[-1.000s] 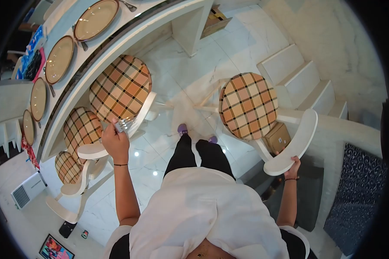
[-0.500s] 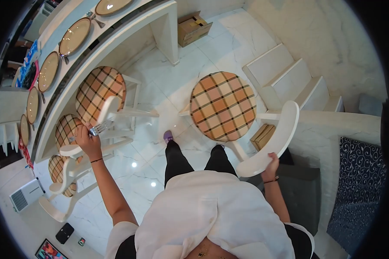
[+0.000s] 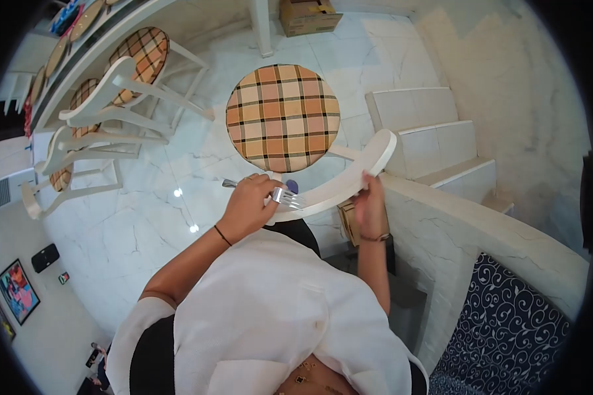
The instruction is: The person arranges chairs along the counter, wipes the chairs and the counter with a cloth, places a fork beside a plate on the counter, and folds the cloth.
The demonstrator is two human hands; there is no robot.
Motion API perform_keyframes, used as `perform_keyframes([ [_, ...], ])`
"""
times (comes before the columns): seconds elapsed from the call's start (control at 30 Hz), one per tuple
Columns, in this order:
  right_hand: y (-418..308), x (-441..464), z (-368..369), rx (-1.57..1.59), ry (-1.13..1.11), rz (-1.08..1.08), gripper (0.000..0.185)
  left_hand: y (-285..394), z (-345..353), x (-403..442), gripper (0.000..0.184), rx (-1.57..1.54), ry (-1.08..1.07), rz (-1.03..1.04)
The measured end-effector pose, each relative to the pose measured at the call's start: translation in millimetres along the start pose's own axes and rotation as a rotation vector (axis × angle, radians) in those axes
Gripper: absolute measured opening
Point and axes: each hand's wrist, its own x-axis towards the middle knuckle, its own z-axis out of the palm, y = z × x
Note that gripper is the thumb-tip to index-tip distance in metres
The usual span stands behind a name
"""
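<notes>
My left hand [image 3: 247,205] is closed around metal forks [image 3: 287,197]; their tines stick out to the right, and I cannot make out how many there are. It is at the left end of the curved white backrest [image 3: 342,186] of a chair, its fingers over or against that end. Farther right, my right hand [image 3: 370,205] grips the outer side of the same backrest, fingers partly hidden. The chair's round seat cushion [image 3: 283,118] has an orange, cream and black plaid cover and lies just ahead of both hands.
More white chairs [image 3: 99,99] with plaid cushions stand at the left along a counter [image 3: 95,43] set with plates. White steps [image 3: 435,138] rise at the right beside a low marble wall [image 3: 494,210]. A cardboard box [image 3: 310,18] sits on the tiled floor [image 3: 197,164] at the back.
My left hand, with the forks, has come from the left-hand chairs to the backrest of the chair in front. That chair appears turned and farther left in view. My right hand stays on its backrest.
</notes>
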Motion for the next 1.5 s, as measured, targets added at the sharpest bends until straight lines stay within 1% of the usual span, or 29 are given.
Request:
perform_keyframes([
  [0.03,-10,17,-7,0.02,-0.009,0.068,0.05,6,5,-3,0.025,0.065,-0.005,0.022],
  [0.07,-22,25,-3,0.009,-0.01,0.146,0.05,7,13,-8,0.023,0.07,0.019,0.014],
  [0.1,-27,25,3,0.018,-0.012,0.149,0.05,11,15,-11,0.023,0.079,0.015,0.013],
  [0.13,-31,24,7,0.058,-0.036,0.217,0.05,14,18,-12,0.023,0.171,0.025,0.012],
  [0.17,-34,21,11,0.096,-0.06,0.284,0.051,15,19,-12,0.025,0.262,0.036,0.012],
  [0.2,-36,16,14,0.096,-0.059,0.289,0.051,16,21,-13,0.025,0.262,0.033,0.007],
  [0.27,-37,8,20,0.151,-0.045,0.366,0.049,14,24,-17,0.031,0.31,0.043,0.063],
  [0.33,-16,21,18,0.123,-0.036,0.283,0.046,12,28,-17,0.035,0.336,0.06,0.08],
  [0.37,-4,29,13,0.109,-0.078,0.221,0.04,10,29,-16,0.039,0.366,0.072,0.105],
  [0.4,0,32,9,0.107,-0.083,0.236,0.037,8,31,-16,0.039,0.394,0.081,0.094],
  [0.47,3,30,2,0.106,-0.061,0.277,0.03,16,23,-18,0.04,0.397,0.017,0.011],
  [0.53,3,25,-5,0.071,-0.135,0.326,0.029,15,20,-21,0.041,0.425,0.021,-0.028],
  [0.63,4,15,-4,-0.028,-0.252,0.327,0.026,5,17,-25,0.047,0.529,-0.025,-0.055],
  [0.67,11,12,-7,-0.005,-0.297,0.285,0.022,4,16,-26,0.048,0.56,-0.018,-0.053],
  [0.73,22,1,-3,0.043,-0.321,0.25,0.022,5,14,-32,0.049,0.61,0.002,-0.053],
  [0.83,43,-2,-5,0.051,-0.455,0.188,0.027,-6,16,-47,0.051,0.664,0.035,-0.015],
  [0.87,41,0,1,0.039,-0.473,0.204,0.028,-11,13,-44,0.052,0.675,0.037,-0.019],
  [0.9,52,7,0,0.058,-0.477,0.173,0.027,-20,17,-45,0.053,0.693,0.05,-0.018],
  [0.93,59,8,-1,0.154,-0.492,0.194,0.022,-28,20,-47,0.055,0.706,0.051,0.002],
  [1.0,81,10,1,0.185,-0.511,0.165,0.015,-48,20,-52,0.056,0.77,0.103,0.063],
  [1.07,117,16,7,0.198,-0.515,0.184,0.019,-69,12,-58,0.059,0.822,0.12,0.091],
  [1.1,124,16,15,0.204,-0.539,0.182,0.025,-77,4,-56,0.06,0.863,0.115,0.096],
  [1.13,126,8,20,0.262,-0.483,0.22,0.016,-88,4,-56,0.06,0.857,0.108,0.106],
  [1.23,148,31,1,0.259,-0.502,0.133,0.016,-105,30,-60,0.058,0.808,0.185,0.177],
  [1.27,156,52,-10,0.164,-0.544,0.114,0.021,-104,40,-61,0.056,0.841,0.18,0.184],
  [1.3,145,44,-18,0.151,-0.562,0.08,0.021,-107,53,-61,0.054,0.769,0.228,0.231],
  [1.43,140,55,-31,-0.022,-0.515,0.082,0.026,-111,67,-54,0.053,0.746,0.232,0.184],
  [1.47,142,57,-33,-0.062,-0.513,0.097,0.033,-116,68,-55,0.053,0.727,0.235,0.195],
  [1.5,140,55,-33,-0.028,-0.526,0.126,0.036,-118,68,-56,0.052,0.732,0.221,0.183],
])
